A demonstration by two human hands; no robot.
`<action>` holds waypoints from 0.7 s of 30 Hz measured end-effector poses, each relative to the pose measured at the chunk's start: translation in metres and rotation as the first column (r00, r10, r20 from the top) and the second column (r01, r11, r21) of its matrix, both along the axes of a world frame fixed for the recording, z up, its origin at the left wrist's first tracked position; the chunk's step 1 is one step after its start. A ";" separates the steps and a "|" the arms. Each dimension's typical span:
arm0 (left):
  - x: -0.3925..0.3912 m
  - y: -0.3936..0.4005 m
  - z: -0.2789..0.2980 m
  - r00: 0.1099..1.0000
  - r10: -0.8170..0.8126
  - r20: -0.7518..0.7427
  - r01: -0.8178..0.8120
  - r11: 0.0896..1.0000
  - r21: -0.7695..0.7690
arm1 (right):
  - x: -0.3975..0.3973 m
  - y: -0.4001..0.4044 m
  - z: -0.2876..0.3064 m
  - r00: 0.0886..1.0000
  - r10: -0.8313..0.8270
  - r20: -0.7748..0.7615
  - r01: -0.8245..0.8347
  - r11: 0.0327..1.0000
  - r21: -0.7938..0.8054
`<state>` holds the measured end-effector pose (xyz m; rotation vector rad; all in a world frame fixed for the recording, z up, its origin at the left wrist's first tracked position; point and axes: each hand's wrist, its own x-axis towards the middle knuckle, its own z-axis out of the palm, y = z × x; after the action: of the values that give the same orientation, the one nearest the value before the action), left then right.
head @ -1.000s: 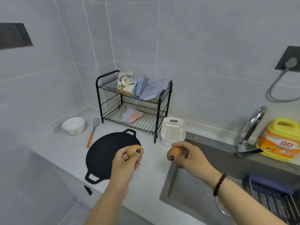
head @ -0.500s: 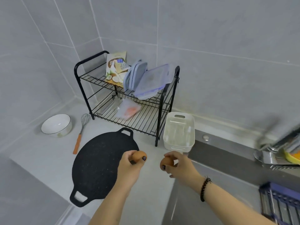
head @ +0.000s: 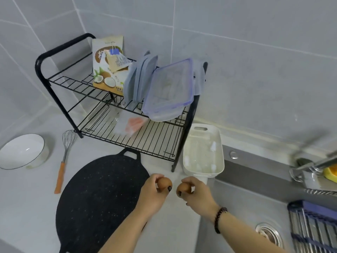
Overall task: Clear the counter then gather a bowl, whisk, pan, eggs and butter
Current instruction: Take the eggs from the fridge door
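The left hand (head: 155,195) grips a brown egg, the left egg (head: 164,185), with fingers curled round it and the thumb beneath. The right hand (head: 197,193) grips a second brown egg, the right egg (head: 183,188), in the same manner; a dark bead bracelet (head: 219,219) sits on the right wrist. Both eggs are held close together, apart from each other, above the grey table (head: 32,207) between the pan and the sink. The black flat pan (head: 98,199), with loop handles at its far and near ends, lies on the table just left of the left hand; the left forearm crosses its right edge. A whisk (head: 63,161) with an orange handle lies on the table left of the pan, wire head pointing away. A white bowl (head: 21,152) with a dark rim stands upright left of the whisk. A white rectangular tray (head: 203,152) stands beyond the hands, beside the right leg of a black two-tier wire rack (head: 113,99). The upper tier holds a clipped food packet (head: 107,64), grey lids and a clear container lid (head: 169,86) with a blue rim, all leaning. The lower tier holds a clear bag with orange contents. The sink (head: 237,207) lies right of the hands, with its drain (head: 269,234), a blurred tap (head: 313,165) and a blue-framed drying rack (head: 313,225).
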<state>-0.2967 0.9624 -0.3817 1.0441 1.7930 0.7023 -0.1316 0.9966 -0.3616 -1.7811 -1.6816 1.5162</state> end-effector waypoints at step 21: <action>0.007 0.023 -0.031 0.998 -0.057 -0.008 0.057 0.997 0.044 | 0.005 0.008 -0.034 0.995 0.025 0.102 -0.028 0.999 0.031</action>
<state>-0.2899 0.9852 -0.4132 1.1246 1.7536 0.7072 -0.1271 1.0041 -0.3955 -1.8553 -1.7726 1.4233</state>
